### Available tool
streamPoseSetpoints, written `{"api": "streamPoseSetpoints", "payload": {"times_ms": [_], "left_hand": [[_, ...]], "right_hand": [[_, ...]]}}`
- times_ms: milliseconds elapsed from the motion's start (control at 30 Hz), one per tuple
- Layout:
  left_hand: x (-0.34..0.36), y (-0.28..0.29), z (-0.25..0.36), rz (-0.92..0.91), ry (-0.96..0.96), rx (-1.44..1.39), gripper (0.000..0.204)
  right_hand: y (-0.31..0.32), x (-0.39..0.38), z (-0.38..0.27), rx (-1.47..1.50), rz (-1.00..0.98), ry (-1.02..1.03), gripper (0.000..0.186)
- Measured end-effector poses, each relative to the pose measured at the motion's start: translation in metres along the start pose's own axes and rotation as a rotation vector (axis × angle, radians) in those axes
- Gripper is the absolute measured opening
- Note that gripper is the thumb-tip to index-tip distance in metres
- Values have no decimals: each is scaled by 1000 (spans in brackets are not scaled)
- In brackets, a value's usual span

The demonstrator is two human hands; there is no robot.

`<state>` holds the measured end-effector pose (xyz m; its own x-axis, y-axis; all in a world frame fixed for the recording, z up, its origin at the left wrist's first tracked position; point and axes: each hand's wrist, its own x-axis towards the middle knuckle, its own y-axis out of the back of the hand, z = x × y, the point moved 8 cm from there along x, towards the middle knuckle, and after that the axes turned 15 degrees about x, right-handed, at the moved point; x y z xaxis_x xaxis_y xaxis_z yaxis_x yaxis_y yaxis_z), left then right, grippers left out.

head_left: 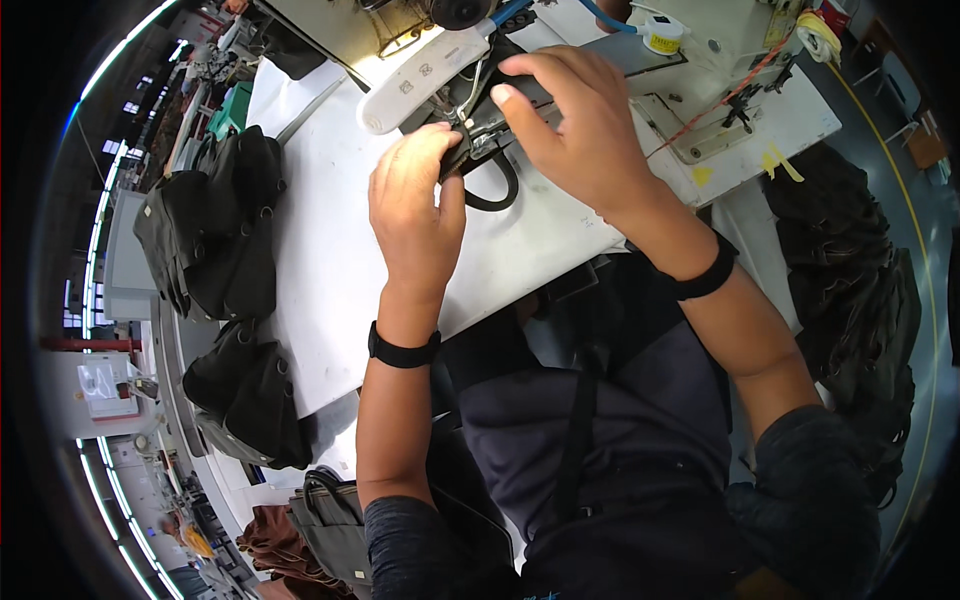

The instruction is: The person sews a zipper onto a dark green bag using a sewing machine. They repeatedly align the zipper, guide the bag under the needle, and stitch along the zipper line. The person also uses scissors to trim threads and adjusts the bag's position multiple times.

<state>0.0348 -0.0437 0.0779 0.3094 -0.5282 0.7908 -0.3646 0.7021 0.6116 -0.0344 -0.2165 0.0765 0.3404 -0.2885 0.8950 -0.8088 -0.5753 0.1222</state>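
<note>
- Small black work piece with a looped strap (513, 185): located between both hands, beneath the white rounded machine housing (425, 82); long axis appears diagonal, near-left to far-right.
- Left hand (412, 205): nearer the loop; fingers pinched on the piece's left end.
- Right hand (590, 140): thumb and forefinger slightly parted at the far end; grip cannot be determined.
- White tabletop (325, 190): open leftward to dark fabric bags (235, 225); near edge runs below the loop.
</note>
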Motion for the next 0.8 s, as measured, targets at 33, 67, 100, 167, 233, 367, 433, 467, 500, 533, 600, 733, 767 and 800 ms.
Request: {"api": "streamPoseSetpoints", "payload": {"times_ms": [33,67,100,167,233,367,433,467,500,533,600,733,767,800], "left_hand": [[-2,0,2,13,-10,-32,40],[-1,2,3,44,12,-46,32],[-4,1,1,44,35,-77,30],[-8,-2,-4,45,82,-138,27],[-9,-3,-3,55,96,-153,24],[-9,-5,-1,79,88,-121,24],[-10,-5,2,88,84,-88,23],[-10,-5,2,103,72,-85,24],[-9,-5,2,113,56,-83,25],[-9,-4,1,123,39,-82,26],[-10,-2,0,101,-41,14,27],[-9,-1,-4,104,-102,22,27],[-8,-2,-6,103,-90,-10,27],[-7,-2,-5,126,-64,-68,27]], "right_hand": [[-5,1,3,5,0,-32,25],[-9,2,7,9,0,-64,26],[-13,2,10,11,1,-100,27],[-19,4,14,-6,35,-169,28],[-22,5,13,-94,52,-154,28],[-27,3,15,-183,84,-175,31],[-32,1,14,-130,129,-182,25],[-34,2,13,-94,163,-170,22],[-35,2,11,-60,202,-163,19],[-35,1,8,-46,234,-156,17],[-33,-5,7,-42,257,-106,18],[-27,-13,0,-126,281,-63,21],[-28,-13,1,-148,268,-88,22],[-28,-12,0,-162,275,-78,22]]}}
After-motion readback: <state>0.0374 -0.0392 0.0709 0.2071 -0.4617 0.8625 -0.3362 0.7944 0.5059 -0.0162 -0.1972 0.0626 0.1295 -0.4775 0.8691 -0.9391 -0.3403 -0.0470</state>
